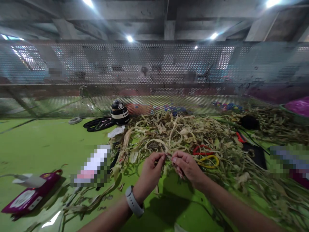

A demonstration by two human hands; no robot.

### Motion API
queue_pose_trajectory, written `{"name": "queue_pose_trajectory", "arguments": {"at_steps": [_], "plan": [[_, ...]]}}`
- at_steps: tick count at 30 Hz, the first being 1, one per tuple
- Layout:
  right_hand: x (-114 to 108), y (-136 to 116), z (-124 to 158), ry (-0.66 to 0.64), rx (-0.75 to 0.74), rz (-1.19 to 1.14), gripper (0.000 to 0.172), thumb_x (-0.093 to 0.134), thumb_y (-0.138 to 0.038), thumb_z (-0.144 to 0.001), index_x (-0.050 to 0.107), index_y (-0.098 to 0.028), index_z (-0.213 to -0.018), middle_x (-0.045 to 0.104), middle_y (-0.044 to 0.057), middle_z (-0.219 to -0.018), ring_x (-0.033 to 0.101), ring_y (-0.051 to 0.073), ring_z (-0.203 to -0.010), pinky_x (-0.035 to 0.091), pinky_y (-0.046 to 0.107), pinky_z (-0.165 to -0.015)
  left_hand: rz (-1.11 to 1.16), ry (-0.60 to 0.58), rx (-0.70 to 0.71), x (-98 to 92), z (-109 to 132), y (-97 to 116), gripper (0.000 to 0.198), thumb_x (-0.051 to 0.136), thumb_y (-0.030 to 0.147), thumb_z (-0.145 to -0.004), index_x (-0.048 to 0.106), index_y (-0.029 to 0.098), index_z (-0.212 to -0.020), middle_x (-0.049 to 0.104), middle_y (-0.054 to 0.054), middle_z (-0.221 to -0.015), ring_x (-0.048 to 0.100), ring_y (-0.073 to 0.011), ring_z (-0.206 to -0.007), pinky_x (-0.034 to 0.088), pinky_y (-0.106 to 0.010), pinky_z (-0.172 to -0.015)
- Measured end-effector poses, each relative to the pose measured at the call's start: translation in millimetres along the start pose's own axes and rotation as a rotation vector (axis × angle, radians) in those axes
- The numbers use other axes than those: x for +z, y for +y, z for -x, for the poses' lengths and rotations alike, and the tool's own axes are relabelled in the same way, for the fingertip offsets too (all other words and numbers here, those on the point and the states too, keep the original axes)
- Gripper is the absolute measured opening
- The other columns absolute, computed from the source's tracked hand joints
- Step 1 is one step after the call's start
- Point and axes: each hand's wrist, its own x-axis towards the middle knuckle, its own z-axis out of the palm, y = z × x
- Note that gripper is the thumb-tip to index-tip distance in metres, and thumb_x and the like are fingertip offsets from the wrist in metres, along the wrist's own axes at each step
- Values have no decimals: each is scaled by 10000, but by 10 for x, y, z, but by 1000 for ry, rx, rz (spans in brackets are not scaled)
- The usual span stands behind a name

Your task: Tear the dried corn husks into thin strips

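Observation:
Both hands are close together above the green tabletop (166, 196), at the near edge of a wide heap of dried plant stems and leaves (149, 132). My left hand (153, 166), with a pale watch on its wrist, is closed in a pinch. Thumb and fingers of my right hand (184, 164) are also pinched, with the other fingers curled. A thin dried plant stem (169, 141) rises from between the fingertips; its held end is mostly hidden. Just right of my right hand lie scissors with red and yellow handles (210, 161).
A black, white-banded flask (120, 112) stands at the back beside a black pouch (100, 124). At left lies a magenta device (31, 193); a dark flat object (254, 154) lies at right. A perforated metal panel (154, 74) bounds the table's far side.

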Motion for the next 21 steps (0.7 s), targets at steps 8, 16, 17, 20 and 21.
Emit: {"name": "queue_pose_trajectory", "arguments": {"at_steps": [8, 16, 17, 20, 21], "plan": [[-14, -152, 45, -28, 1, -211, 238, 625, -321, -701, 477, -158, -611, 384, -112, -367, 264, 4, -262, 173, 129, -282, -18, -57, 53, 19, 66, -14, 235, 482, 307, -815, 540, 171, -998, 481, 37, -622, 448, -102, -518, 354, -195, -473], [-98, -156, 22, -45, -2, -203, 224, 622, -299, -726, 485, -161, -615, 387, -106, -360, 309, 23, -271, 212, 133, -282, 80, -132, -67, 48, 58, -88, 235, 546, 349, -772, 627, 152, -873, 544, 12, -613, 464, -97, -515, 370, -187, -459], [-108, -167, 22, -51, -2, -202, 227, 616, -298, -732, 482, -161, -611, 392, -103, -363, 314, 25, -273, 212, 132, -279, 86, -136, -80, 46, 55, -92, 236, 564, 357, -760, 635, 152, -853, 556, 7, -619, 477, -100, -528, 373, -186, -461], [-148, -220, 16, -58, -13, -211, 224, 602, -303, -749, 481, -161, -624, 404, -100, -375, 322, 27, -285, 233, 131, -283, 120, -127, -117, 32, 51, -90, 229, 622, 371, -710, 643, 149, -760, 586, 2, -620, 505, -105, -539, 373, -182, -453], [-166, -235, 10, -56, -13, -207, 210, 596, -308, -756, 486, -164, -650, 408, -101, -382, 323, 28, -290, 243, 131, -289, 134, -117, -127, 25, 51, -88, 227, 632, 372, -699, 640, 149, -742, 590, 3, -617, 509, -105, -537, 373, -181, -452]]}}
